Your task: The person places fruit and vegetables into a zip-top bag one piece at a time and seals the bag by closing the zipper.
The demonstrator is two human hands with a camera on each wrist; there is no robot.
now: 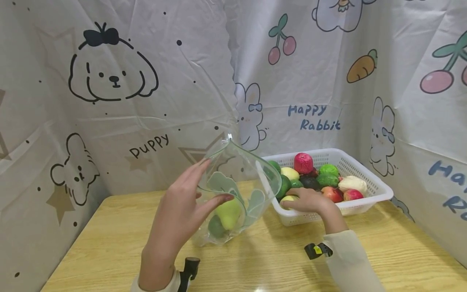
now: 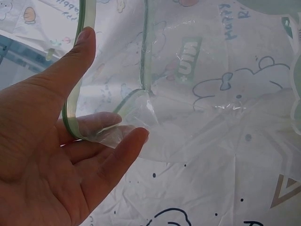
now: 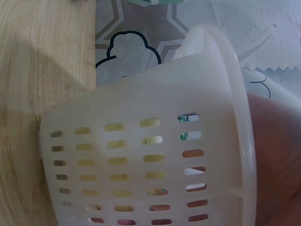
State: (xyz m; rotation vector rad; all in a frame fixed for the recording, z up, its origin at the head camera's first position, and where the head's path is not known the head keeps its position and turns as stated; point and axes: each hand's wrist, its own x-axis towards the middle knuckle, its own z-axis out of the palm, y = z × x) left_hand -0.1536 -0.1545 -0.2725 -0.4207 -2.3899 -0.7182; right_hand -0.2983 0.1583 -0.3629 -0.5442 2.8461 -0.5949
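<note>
My left hand (image 1: 182, 207) holds the mouth of a clear zip bag (image 1: 257, 174) with a green-edged rim and green leaf print. In the left wrist view the thumb lies along the rim of the bag (image 2: 146, 52), with fingers by its corner. Inside the bag sit a yellow-green pear-like fruit (image 1: 229, 213) and a dark green fruit (image 1: 217, 227). My right hand (image 1: 308, 199) reaches over the near rim of a white basket (image 1: 377, 192), its fingers round a pale yellow fruit (image 1: 289, 201). In the right wrist view, the basket wall (image 3: 141, 103) hides its fingers.
The basket also holds several fruits and vegetables, among them a red one (image 1: 303, 163), a bright green one (image 1: 328, 169), a whitish one (image 1: 352, 184) and a red-orange one (image 1: 332, 194). A printed cloth (image 1: 189, 81) surrounds the wooden table (image 1: 109, 235).
</note>
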